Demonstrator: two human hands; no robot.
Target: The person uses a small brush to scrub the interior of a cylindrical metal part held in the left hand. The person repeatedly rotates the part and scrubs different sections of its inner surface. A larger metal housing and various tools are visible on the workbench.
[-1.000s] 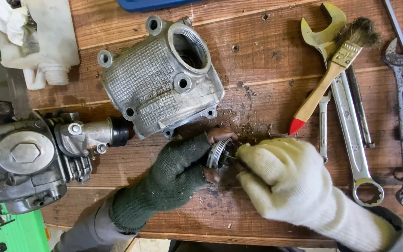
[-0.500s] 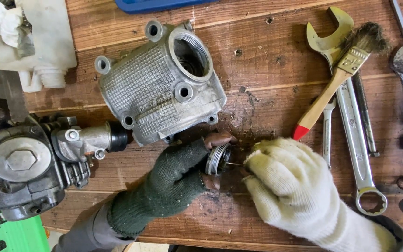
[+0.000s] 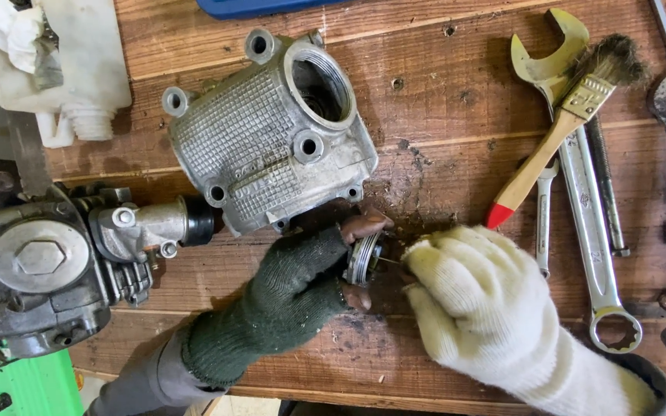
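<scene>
My left hand [image 3: 294, 289], in a dark green fingerless glove, grips a small round threaded metal cap [image 3: 362, 260] on edge just above the wooden bench [image 3: 441, 108]. My right hand [image 3: 475, 296], in a cream knit glove, is closed around a thin metal pick [image 3: 388, 260] whose tip reaches the cap's open face. The pick's handle is hidden inside the glove. A ribbed aluminium engine cover [image 3: 271, 139] with a threaded round opening lies just behind my left hand.
A grey engine block [image 3: 48, 262] sits at the left edge, over a green surface [image 3: 32, 389]. A white plastic container with rags [image 3: 55, 62] is at the back left. Several wrenches [image 3: 580, 192] and a red-tipped wooden brush [image 3: 560, 115] lie at the right. A blue object [image 3: 264, 6] is at the back.
The hands stay nearly in place on the cap; my right hand has pulled back slightly, exposing the thin pick between glove and cap. The view has shifted a little.
</scene>
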